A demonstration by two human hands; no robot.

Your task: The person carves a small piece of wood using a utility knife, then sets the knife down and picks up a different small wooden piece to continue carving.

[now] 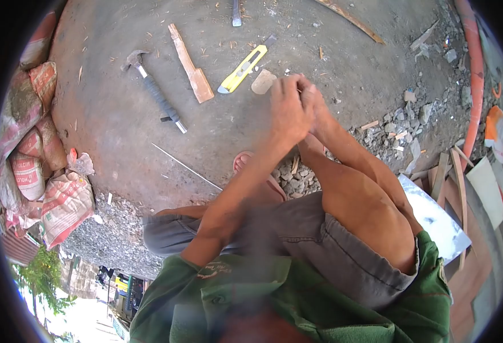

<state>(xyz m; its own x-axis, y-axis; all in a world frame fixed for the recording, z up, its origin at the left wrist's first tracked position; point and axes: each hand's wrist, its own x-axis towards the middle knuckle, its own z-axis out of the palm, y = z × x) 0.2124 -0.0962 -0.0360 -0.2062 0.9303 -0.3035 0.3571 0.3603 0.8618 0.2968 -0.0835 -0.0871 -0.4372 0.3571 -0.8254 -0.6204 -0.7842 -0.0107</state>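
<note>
My left hand and my right hand are pressed together in front of my knees, fingers closed. Whatever they may hold is hidden by the fingers. Just left of them on the ground lies a flat pale piece with a rounded end. Beside that is a yellow utility knife, its blade end pointing away from me. Further left come a notched strip of wood and a claw hammer with a wrapped handle. The tip of a flat metal tool shows at the top edge.
A thin rod lies left of my feet. Broken stones and wood scraps are scattered at right, near an orange pipe. Boards and a shiny sheet lie at lower right. Filled sacks are stacked along the left.
</note>
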